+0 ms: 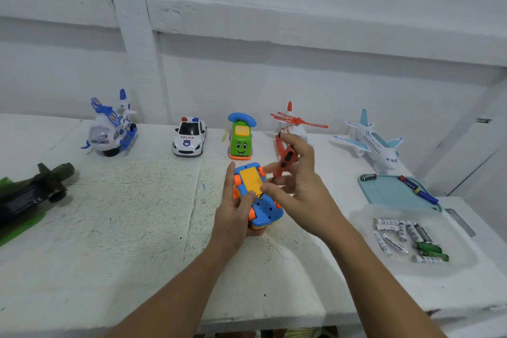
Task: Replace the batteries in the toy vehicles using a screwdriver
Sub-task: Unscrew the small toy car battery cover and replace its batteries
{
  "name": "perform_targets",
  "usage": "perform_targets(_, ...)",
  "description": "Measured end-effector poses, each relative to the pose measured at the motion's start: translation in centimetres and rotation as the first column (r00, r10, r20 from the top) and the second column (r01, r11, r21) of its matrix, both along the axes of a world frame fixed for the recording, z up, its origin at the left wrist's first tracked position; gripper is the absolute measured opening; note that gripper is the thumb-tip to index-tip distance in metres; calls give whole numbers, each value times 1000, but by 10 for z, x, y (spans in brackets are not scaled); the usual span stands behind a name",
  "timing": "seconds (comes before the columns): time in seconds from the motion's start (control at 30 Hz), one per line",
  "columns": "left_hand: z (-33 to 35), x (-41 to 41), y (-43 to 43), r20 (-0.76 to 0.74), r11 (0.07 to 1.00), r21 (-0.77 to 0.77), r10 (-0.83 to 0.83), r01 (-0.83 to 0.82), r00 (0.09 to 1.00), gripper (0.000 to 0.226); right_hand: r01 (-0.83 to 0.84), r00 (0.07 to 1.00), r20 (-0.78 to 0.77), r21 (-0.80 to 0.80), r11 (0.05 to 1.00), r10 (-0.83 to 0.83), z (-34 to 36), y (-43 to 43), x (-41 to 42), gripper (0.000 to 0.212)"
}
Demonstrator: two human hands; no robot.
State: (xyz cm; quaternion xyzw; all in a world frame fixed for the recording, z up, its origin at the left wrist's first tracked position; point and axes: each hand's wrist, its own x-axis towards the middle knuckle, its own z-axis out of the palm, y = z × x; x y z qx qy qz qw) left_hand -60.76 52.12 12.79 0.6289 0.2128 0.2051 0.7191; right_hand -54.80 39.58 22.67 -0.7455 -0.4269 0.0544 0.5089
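Left hand (236, 211) grips upturned blue-and-orange toy car (251, 181), right hand (299, 189) holds orange-handled screwdriver (286, 162): unscrewing stage, seemingly; next, seat tip squarely.

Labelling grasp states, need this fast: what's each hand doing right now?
Left hand: grips the upturned toy car.
Right hand: holds the orange screwdriver, tip at the car's underside.
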Motion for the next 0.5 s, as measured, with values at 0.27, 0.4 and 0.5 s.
perform_targets(0.27, 0, 0, -2, 20, 1000, -6, 2, -2, 1000, 61, 308, 911, -351, 238, 921, -214, -24, -4, 5, 78)
perform_targets(0.4, -1, 1, -3, 5, 1000, 16, 20, -20, 1000, 60, 384, 873, -418, 270, 883, -252, -35, -6, 1, 78)
perform_targets(0.5, -2, 2, -2, 7, 999, 15, 35, -35, 999, 59, 389, 867, -435, 289, 875, -242, -40, -6, -2, 77)
